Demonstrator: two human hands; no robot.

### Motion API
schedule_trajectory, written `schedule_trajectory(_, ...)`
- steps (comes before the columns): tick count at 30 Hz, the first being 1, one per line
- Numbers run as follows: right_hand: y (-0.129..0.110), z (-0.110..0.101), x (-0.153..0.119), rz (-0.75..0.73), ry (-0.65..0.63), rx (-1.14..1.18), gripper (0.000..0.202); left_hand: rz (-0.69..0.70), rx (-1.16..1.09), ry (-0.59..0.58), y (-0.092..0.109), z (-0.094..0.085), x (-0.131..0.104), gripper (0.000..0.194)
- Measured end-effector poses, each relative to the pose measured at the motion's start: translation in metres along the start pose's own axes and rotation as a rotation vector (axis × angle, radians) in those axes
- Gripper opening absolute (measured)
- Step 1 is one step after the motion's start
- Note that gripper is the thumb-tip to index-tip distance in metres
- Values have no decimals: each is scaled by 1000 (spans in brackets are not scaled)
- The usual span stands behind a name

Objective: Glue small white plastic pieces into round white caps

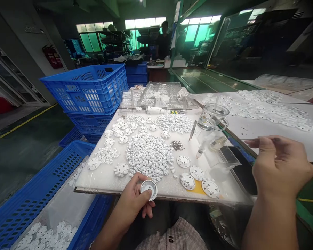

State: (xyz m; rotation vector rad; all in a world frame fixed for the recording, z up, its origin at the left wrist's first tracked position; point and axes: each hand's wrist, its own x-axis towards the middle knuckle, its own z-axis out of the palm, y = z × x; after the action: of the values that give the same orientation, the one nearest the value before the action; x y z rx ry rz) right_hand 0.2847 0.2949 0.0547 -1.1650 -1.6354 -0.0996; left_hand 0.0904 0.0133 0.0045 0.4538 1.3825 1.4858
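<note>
My left hand [137,196] holds a round white disc [149,190] at the table's front edge, thumb on its face and its hollow side up. Raised at the right, my right hand [281,163] is closed around a thin dark tool [253,141], whose fine tip points left toward a small glass bottle [218,143]. A big heap of small white parts [150,156] lies just beyond my left hand. Beside it is a little pile of tiny metal pieces [177,145]. Several white discs [187,181] rest on the table between my hands, some over a yellow patch.
Blue crates [86,90] are stacked at the left, and a lower blue crate [67,166] holds more discs. Tweezers [193,130], a glass mug [213,118] and a clear box [228,156] stand right of centre. A person [164,41] is in the background.
</note>
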Motion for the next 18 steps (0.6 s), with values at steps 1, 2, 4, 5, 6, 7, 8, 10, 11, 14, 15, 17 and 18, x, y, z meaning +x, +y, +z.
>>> schedule_trajectory(1,1,3,2,4,4,-23,42,2,-3,-1,0,0,0,32)
schedule_trajectory(2,1,6,3,2,-7,-35,44,7,-6,-3,-1,0,0,31)
schedule_trajectory(4,3,10,7,-16,-50,-62,47,17,-12,-8,-2,0,1,31)
schedule_trajectory(5,5,12,10,-27,-84,-77,46,22,-14,-9,-3,-1,1,32)
schedule_trajectory(6,6,14,13,-45,-137,-88,44,25,-16,-9,-4,-1,2,32)
schedule_trajectory(7,8,14,16,-71,-207,-95,41,25,-17,-7,-5,-2,2,33)
schedule_trajectory(8,8,13,18,-103,-287,-99,37,24,-16,-7,-6,-2,2,33)
schedule_trajectory(10,4,7,18,-177,-425,-117,38,26,-6,-8,-7,-3,3,33)
schedule_trajectory(11,-1,1,14,-217,-446,-138,44,29,6,-13,-8,-3,2,34)
schedule_trajectory(14,-28,-30,-17,-261,-290,-137,57,59,51,-40,-11,-1,-2,37)
schedule_trajectory(15,-39,-42,-33,-206,-236,-42,51,73,63,-49,-12,0,-4,38)
schedule_trajectory(17,-61,-63,-65,-214,-331,265,35,106,89,-57,-12,2,-10,39)
schedule_trajectory(18,-70,-70,-80,-205,-400,365,28,128,119,-48,-10,3,-13,39)
